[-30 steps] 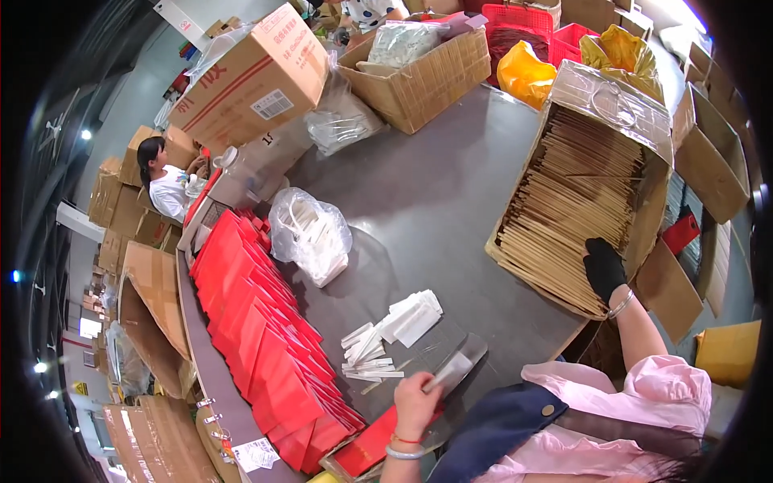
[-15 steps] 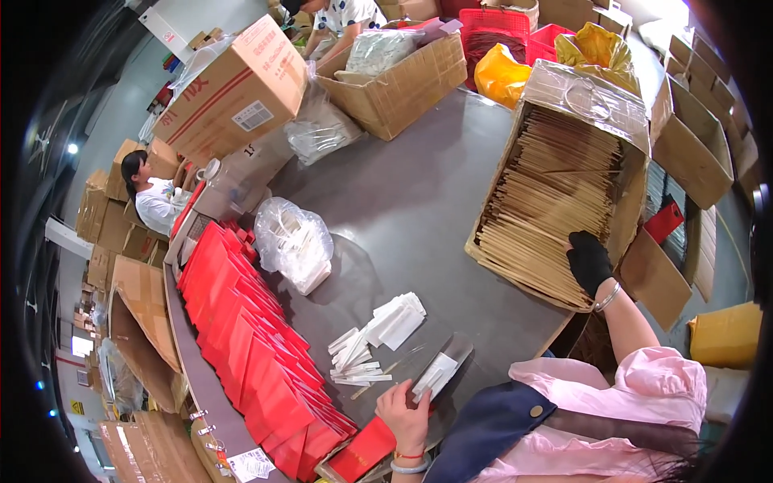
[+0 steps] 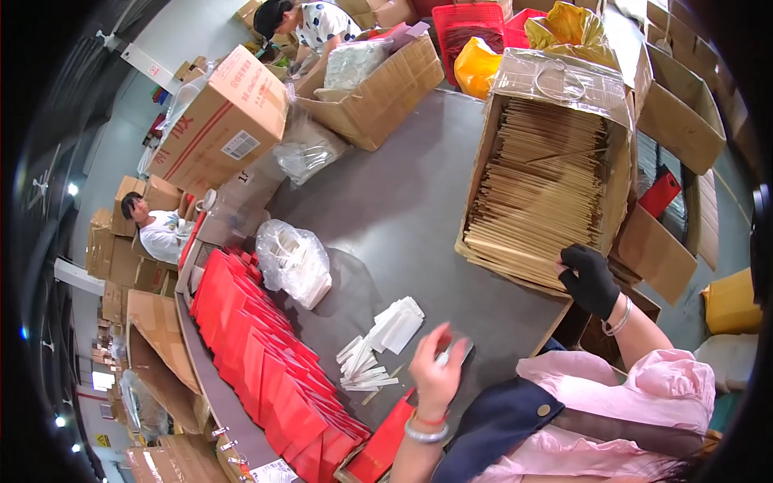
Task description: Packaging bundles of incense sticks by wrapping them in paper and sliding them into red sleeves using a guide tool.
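My left hand [image 3: 439, 370] is raised over the near edge of the table, fingers curled and blurred; a bit of white shows between them, too small to name. Beneath it the clear holder is mostly hidden. Loose white paper slips [image 3: 396, 324] lie just beyond. My right hand [image 3: 590, 280], in a black glove with bare fingertips, is closed at the near right corner of a cardboard box [image 3: 483, 165]. What it pinches, if anything, is hidden. Packed rows of thin tan sticks [image 3: 535, 189] fill that box.
Overlapping red envelopes [image 3: 266, 354] line the table's left edge, with a red packet [image 3: 394, 439] nearby. A clear bag of white pieces [image 3: 294, 262] stands behind the slips. Cartons [image 3: 221, 121] sit far left. Two other people [image 3: 318, 28] work beyond the table.
My left hand has lifted from the clear holder, its fingers curling. The gloved right hand has drawn back toward me, from over the sticks to the box's near corner. The view has shifted slightly.
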`<state>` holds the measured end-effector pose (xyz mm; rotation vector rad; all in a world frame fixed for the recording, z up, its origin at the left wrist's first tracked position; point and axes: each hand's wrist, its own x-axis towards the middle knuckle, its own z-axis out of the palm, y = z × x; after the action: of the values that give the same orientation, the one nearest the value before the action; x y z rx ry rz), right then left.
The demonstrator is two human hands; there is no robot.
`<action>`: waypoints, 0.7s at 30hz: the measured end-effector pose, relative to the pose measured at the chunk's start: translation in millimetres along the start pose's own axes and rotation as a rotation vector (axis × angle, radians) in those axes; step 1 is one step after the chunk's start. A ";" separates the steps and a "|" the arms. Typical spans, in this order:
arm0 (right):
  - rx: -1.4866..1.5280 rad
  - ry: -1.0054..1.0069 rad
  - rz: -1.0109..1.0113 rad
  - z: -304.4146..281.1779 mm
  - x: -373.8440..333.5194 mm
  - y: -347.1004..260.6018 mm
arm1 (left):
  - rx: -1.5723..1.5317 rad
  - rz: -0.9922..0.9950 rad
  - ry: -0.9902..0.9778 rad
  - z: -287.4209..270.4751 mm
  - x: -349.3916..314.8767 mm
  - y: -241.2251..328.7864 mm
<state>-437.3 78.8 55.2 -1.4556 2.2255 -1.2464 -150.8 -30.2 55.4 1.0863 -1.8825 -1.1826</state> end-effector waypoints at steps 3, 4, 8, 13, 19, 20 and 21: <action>0.116 -0.135 0.035 -4.3 -15.4 -23.7 | -0.495 -0.081 -0.039 36.1 31.3 29.3; 0.129 -0.188 0.068 -8.7 -21.0 -30.9 | -0.491 -0.075 -0.043 42.8 37.0 31.8; 0.218 -0.224 0.061 -8.5 -40.6 -31.7 | -0.710 -0.101 -0.081 50.6 37.6 33.3; 0.211 -0.334 0.104 -13.6 -54.4 -28.2 | -0.679 -0.131 -0.090 51.9 28.5 36.8; 0.107 -0.115 -0.057 -48.6 -112.9 30.6 | -0.560 -0.085 -0.122 37.7 8.5 31.8; -0.055 -0.040 0.068 -64.4 -145.7 64.0 | -0.499 -0.072 -0.081 28.2 3.4 20.3; -0.071 0.039 0.145 -82.1 -179.2 101.1 | -0.443 -0.058 -0.044 18.9 -0.9 7.7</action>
<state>-462.2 287.4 -15.2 -1.2768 2.3764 -1.1710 -168.6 -20.3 55.2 0.8764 -1.5231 -1.5731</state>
